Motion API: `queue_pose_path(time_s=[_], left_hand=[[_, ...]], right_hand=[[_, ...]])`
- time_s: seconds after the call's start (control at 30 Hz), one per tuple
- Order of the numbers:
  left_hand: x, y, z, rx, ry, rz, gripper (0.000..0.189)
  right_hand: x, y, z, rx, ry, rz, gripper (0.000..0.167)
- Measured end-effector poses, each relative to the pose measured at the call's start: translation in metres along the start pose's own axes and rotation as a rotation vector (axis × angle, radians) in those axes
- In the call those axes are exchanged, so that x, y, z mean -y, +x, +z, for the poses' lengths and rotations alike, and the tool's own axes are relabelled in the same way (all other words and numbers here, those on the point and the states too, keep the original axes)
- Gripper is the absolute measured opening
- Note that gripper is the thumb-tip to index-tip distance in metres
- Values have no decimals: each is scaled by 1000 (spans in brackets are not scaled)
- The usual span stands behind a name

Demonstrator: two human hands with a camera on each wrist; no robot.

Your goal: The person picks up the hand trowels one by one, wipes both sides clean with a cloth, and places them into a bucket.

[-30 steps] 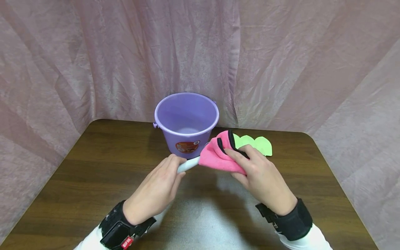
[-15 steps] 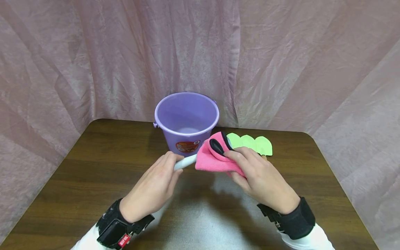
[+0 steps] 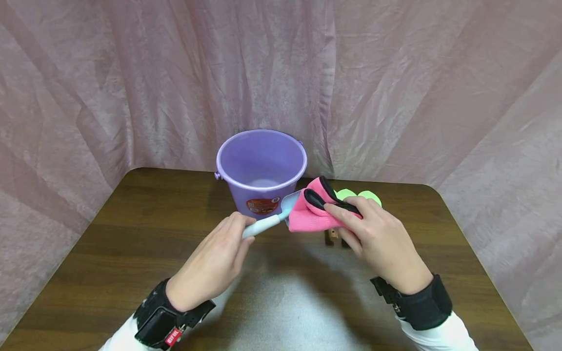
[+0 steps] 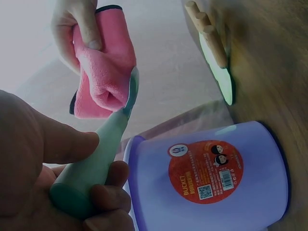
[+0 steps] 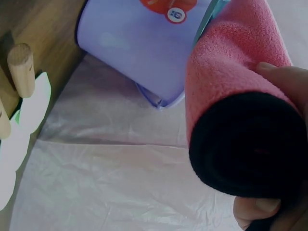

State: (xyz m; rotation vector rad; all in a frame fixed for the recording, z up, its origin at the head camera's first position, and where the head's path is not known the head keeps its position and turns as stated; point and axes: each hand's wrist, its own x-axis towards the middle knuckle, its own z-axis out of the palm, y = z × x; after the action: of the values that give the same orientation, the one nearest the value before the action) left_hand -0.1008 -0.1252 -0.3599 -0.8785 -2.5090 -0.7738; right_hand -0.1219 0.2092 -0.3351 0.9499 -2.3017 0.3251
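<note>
Left grip (image 3: 210,263) is clenched round the handle of a pale blue tool (image 3: 262,226), thumb on one side & fingers curled round the other in the L wrist cam, w/ the butt end poking out near the palm. Right grip (image 3: 379,239) has a pink cloth (image 3: 309,217) pinched b/w thumb & fingers; it's folded over on itself w/ black edging (image 3: 313,198) showing. Tool's blade (image 4: 133,89) is right up against the cloth, which hides part of it in the head view. Both are held up over the bench (image 3: 110,253), tool pointing off to the person's right, cloth at its far end. Purple bucket (image 3: 237,195) stands upright just beyond them, open side up, w/ an orange-red label (image 3: 263,206) facing the person; L wrist cam shows it reads BUCKET + a QR code. To the right of the bucket, partly behind the R grip, there's a light green thing w/ rounded lobes (image 3: 346,193) lying on the bench. Wooden handles (image 4: 215,45) sit next to it, 3 visible in the L wrist cam. Pinkish curtain (image 3: 219,73) hangs behind everything. Black wristbands (image 3: 419,304) on both wrists, white sleeves (image 3: 439,336) below, plus a red tag (image 3: 173,336) on the L one.
</note>
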Motion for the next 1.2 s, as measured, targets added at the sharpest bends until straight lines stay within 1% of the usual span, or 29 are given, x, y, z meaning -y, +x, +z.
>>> queue_pose_path(time_s=[0.23, 0.5, 0.6, 0.73, 0.93, 1.03, 1.2], left_hand=[[-1, 0, -1, 5, 6, -5, 30], [-1, 0, -1, -4, 23, -7, 31], [-2, 0, 0, -13, 35, 1, 32], [-3, 0, 1, -23, 54, 17, 34], [-3, -1, 4, -24, 59, 26, 35], [-3, -1, 5, -22, 55, 24, 35], [-3, -1, 3, -10, 40, 2, 34]], right_hand=[[-2, -1, -2, -12, -41, 60, 43], [0, -2, -5, -38, -79, 92, 50], [1, -2, -5, -37, -84, 106, 48], [5, -1, -2, -31, -78, 101, 47], [13, 2, 3, -47, -34, 29, 53], [16, 3, 5, -55, 6, 9, 49], [16, 3, 7, -42, 78, 17, 46]])
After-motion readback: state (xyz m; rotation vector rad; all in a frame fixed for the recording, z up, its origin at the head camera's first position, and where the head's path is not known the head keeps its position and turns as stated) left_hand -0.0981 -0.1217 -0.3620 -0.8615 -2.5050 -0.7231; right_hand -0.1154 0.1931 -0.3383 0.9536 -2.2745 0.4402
